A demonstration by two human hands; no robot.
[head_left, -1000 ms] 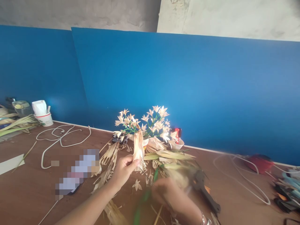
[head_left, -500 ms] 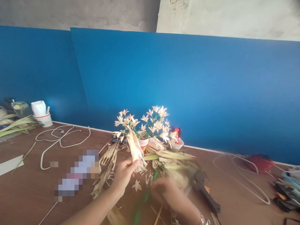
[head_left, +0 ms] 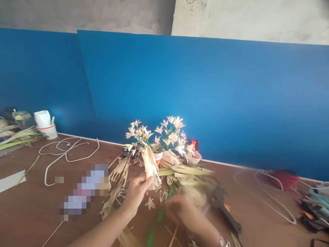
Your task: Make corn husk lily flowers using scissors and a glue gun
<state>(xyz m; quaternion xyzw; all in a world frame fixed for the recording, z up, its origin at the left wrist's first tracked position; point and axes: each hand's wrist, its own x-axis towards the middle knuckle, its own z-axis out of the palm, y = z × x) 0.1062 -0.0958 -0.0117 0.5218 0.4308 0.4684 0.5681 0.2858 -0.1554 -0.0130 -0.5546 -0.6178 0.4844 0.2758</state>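
Note:
My left hand (head_left: 140, 187) pinches the lower end of a pale dried corn husk (head_left: 150, 164), its gathered top pointing up and its frayed end hanging below my thumb. To the right, my right hand (head_left: 181, 209) is curled and blurred, apart from the husk; whatever its fingers hold cannot be made out. A loose star-shaped husk flower (head_left: 150, 203) lies on the table between my hands. Behind the held husk, several husk flowers on green stems (head_left: 173, 135) stand in a paper cup (head_left: 157, 157). A green strip (head_left: 160, 214) runs blurred beside my right hand.
A dark glue gun (head_left: 224, 209) lies right of my right wrist. Dried husks (head_left: 118, 175) and green-yellow leaves (head_left: 190, 169) are strewn around. White cables (head_left: 68, 154) lie left on the brown table (head_left: 31, 212); a white cup (head_left: 48, 131) and red pouch (head_left: 285, 179) stand farther out.
The held husk's top has tipped slightly right and lower. The thin dark tip seen at my right fingers no longer shows; both hands stay in nearly the same place.

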